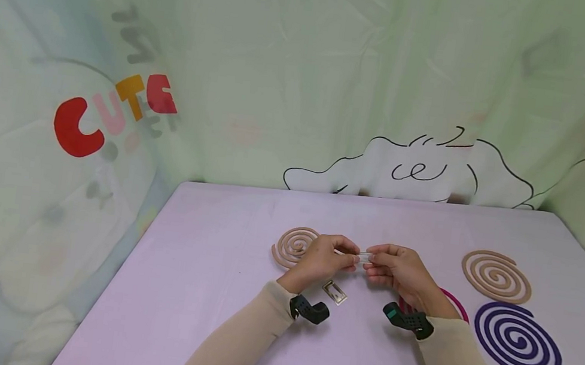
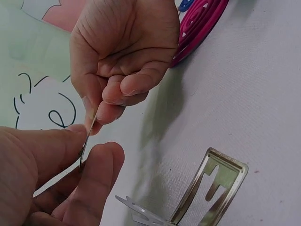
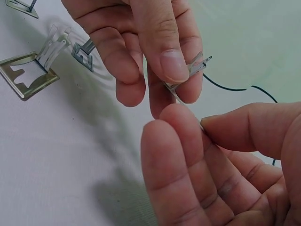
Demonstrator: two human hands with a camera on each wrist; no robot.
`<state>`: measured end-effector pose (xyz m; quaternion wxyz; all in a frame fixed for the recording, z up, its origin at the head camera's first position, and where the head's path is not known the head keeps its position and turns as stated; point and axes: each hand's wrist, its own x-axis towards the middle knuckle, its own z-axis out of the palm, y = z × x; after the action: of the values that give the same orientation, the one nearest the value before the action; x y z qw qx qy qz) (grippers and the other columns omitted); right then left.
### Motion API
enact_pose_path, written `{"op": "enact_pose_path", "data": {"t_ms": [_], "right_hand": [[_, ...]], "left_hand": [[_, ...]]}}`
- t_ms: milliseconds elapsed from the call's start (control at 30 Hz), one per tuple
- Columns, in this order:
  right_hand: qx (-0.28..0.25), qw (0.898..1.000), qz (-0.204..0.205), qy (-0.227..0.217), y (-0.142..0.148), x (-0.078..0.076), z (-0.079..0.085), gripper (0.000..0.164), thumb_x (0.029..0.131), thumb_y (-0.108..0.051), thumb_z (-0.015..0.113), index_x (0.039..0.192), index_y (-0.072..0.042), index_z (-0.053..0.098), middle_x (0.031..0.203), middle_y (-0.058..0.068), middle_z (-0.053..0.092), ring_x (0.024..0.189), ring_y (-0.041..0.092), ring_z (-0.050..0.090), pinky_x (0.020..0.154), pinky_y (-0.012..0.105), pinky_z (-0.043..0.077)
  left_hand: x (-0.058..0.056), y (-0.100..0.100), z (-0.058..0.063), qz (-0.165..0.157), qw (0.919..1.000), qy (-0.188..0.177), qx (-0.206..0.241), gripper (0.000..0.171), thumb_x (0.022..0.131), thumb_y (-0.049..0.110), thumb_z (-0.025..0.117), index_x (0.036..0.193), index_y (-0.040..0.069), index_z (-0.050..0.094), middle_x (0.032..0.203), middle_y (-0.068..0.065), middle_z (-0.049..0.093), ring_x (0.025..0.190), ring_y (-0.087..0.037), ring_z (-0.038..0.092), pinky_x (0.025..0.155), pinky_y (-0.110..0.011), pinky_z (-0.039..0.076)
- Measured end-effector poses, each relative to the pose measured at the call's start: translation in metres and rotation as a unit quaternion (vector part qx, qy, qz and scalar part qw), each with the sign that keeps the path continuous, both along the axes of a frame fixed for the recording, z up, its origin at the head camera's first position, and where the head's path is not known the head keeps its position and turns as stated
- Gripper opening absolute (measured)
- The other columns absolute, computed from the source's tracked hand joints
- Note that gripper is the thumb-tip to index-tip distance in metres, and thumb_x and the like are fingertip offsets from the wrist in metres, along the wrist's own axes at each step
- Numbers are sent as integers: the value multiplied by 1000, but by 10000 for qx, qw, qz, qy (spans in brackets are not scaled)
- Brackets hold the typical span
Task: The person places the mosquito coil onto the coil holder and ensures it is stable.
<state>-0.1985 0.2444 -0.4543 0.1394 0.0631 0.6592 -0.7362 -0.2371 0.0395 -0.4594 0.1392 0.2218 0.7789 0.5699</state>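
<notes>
A small metal mosquito coil stand (image 1: 365, 257) is held between both hands above the table. My left hand (image 1: 328, 256) pinches one end of it between thumb and fingers. At the opposite end, my right hand (image 1: 396, 269) pinches its edge. The stand looks thin and edge-on in the left wrist view; in the right wrist view a bent metal prong (image 3: 200, 65) sticks out past the left thumb. Below the left hand lies another coil stand (image 1: 335, 292), a rectangular frame with a raised, pronged strip (image 3: 52, 47).
A tan mosquito coil (image 1: 297, 246) lies partly behind the left hand. A magenta coil (image 1: 456, 300) is mostly covered by the right wrist. Off to the right are another tan coil (image 1: 498, 277) and a dark blue coil (image 1: 519, 339). A printed curtain (image 1: 282, 85) hangs behind the table.
</notes>
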Motion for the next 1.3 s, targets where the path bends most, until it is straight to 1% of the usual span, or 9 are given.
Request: {"op": "enact_pose_path", "data": {"t_ms": [133,200,333,433,600,700,867,1100,1300], "right_hand": [[15,10000,11,-3,0,1,0,28,104,-4,58,128,9,55,88,4,75,76,12,73,72,28,63],[31,10000,24,-10,1,1,0,28,104,-5,59,128,8,55,88,4,75,76,12,73,72,28,63],[87,10000,34,-19,1,2,0,28,104,-6,60,128,8,56,89,3,75,75,12,73,72,28,63],[146,9999,45,-21,0,2,0,29,103,-7,62,127,7,57,89,3,75,76,12,73,72,28,63],[275,9996,-7,-79,0,1,-1,25,102,-7,64,124,5,59,90,4,75,76,13,73,73,29,63],[305,9995,-38,-99,1,1,-1,24,102,-6,63,123,5,59,89,5,74,76,13,73,73,29,63],[289,9995,-40,-86,2,1,-1,26,102,-5,63,125,8,58,88,5,74,75,13,72,72,28,63],[273,9995,-91,-92,2,3,-1,31,102,-4,63,128,11,55,88,5,74,75,13,72,71,29,63],[292,9994,-146,-104,4,5,-2,29,102,-3,62,127,10,56,88,5,74,75,13,73,72,29,63]], "left_hand": [[0,-2,2,-57,9984,355,-435,24,90,9,76,114,5,76,108,-6,77,77,-1,67,73,-17,54],[1,-3,2,-64,9978,403,-531,26,89,8,77,114,6,76,110,-5,76,77,-1,65,72,-17,53],[2,-3,3,-57,9979,402,-503,25,89,9,77,113,7,76,105,1,75,75,0,65,70,-17,53],[1,-3,2,-15,9979,452,-459,22,90,11,76,112,6,76,102,1,75,74,1,65,70,-16,54],[2,-2,3,55,9983,463,-349,16,93,8,75,108,3,76,95,-1,74,72,-1,66,67,-17,55],[3,-1,5,38,9987,417,-283,13,94,6,74,106,2,76,91,-3,75,72,-1,67,66,-18,56],[1,1,3,39,9981,448,-410,12,94,9,74,104,3,77,84,-1,76,70,1,66,65,-16,55],[0,2,2,95,9946,782,-678,11,93,11,76,102,6,79,87,5,75,72,3,61,65,-15,53],[1,3,2,126,9958,681,-594,9,92,11,77,101,8,80,81,5,75,70,4,61,64,-15,52]]}}
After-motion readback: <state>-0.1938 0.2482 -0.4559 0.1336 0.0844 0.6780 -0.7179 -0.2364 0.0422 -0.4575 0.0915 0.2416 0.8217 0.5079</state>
